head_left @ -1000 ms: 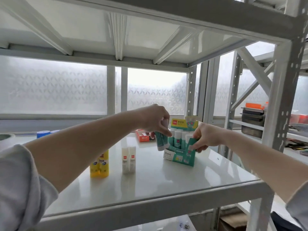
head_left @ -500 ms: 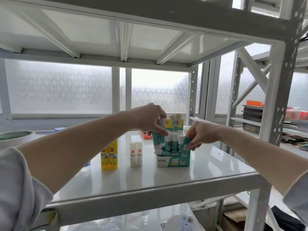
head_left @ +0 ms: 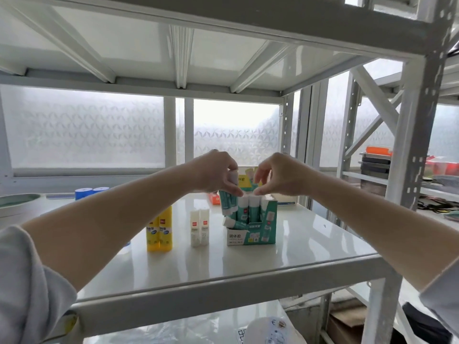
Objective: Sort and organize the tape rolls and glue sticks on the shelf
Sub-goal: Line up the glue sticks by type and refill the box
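Head view: my left hand [head_left: 218,173] grips a small bunch of teal glue sticks [head_left: 227,203], caps up, just above the left side of the open teal carton [head_left: 250,235] at the middle of the white shelf [head_left: 310,244]. My right hand [head_left: 280,176], at about 3 o'clock from the left one, pinches the white cap of a stick standing in the carton.

The sticks look light, rigid and smooth (likely to slip if held loosely), so I judge the cap end the best hold. The thin card carton would probably slide or tip if pushed.

At 9 o'clock from the carton stand two white glue sticks [head_left: 199,229], then two yellow glue sticks [head_left: 159,230]. Blue tape rolls [head_left: 91,192] sit at the far left.
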